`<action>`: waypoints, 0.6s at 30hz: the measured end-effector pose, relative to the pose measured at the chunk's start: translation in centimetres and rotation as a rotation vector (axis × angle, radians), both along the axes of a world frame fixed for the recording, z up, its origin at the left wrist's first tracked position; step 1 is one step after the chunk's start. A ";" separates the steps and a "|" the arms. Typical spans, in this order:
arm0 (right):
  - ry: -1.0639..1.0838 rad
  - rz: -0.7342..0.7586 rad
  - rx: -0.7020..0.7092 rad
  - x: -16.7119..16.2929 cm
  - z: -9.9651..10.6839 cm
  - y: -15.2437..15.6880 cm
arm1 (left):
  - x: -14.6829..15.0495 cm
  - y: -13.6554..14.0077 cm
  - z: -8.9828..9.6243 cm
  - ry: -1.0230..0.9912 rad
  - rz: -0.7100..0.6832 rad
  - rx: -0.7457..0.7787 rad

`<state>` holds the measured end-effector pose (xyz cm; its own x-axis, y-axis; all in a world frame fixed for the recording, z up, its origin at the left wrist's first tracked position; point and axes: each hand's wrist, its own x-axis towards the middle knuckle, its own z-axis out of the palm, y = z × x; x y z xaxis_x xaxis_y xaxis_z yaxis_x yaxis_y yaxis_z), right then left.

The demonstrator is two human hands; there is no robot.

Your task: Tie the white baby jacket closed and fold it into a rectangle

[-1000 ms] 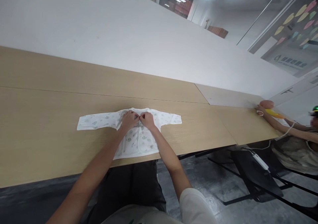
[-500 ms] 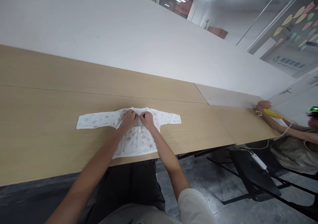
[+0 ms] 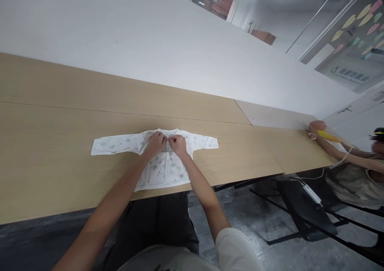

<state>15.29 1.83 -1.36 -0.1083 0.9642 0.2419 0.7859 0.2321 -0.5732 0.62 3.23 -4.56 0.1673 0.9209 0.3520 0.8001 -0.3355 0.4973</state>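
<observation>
A small white baby shirt [image 3: 162,175] with a faint printed pattern lies spread on the table, its sleeves stretched out to both sides. Its lower hem reaches close to the table's front edge. Near the neckline, my left hand [image 3: 156,143] pinches the cloth of the front opening. My right hand [image 3: 178,145] pinches the same opening just beside it, the fingertips of both hands almost touching. Whatever small fastening may be between the fingertips is too small to make out.
The long wooden table [image 3: 75,175] runs along a white wall [image 3: 120,43]. At its far right end sits another person [image 3: 354,179], arms on the table around a doll [image 3: 318,125]. Black chairs [image 3: 303,211] stand on the floor at the right, a white power strip [image 3: 312,193] on one.
Both hands stay at the shirt's front opening, with only slight finger movement. The fingertips of my two hands are a little closer together. The shirt lies as before.
</observation>
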 end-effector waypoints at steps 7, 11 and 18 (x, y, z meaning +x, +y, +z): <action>-0.048 0.011 -0.033 -0.2 0.7 -0.7 | 0.2 -0.2 0.5 0.003 -0.003 -0.066; -0.095 0.032 -0.041 -0.3 1.3 -1.0 | 0.3 -0.2 1.1 -0.049 -0.018 -0.084; 0.026 0.043 -0.185 2.0 2.9 -1.9 | -1.2 -0.8 3.0 -0.114 -0.106 -0.192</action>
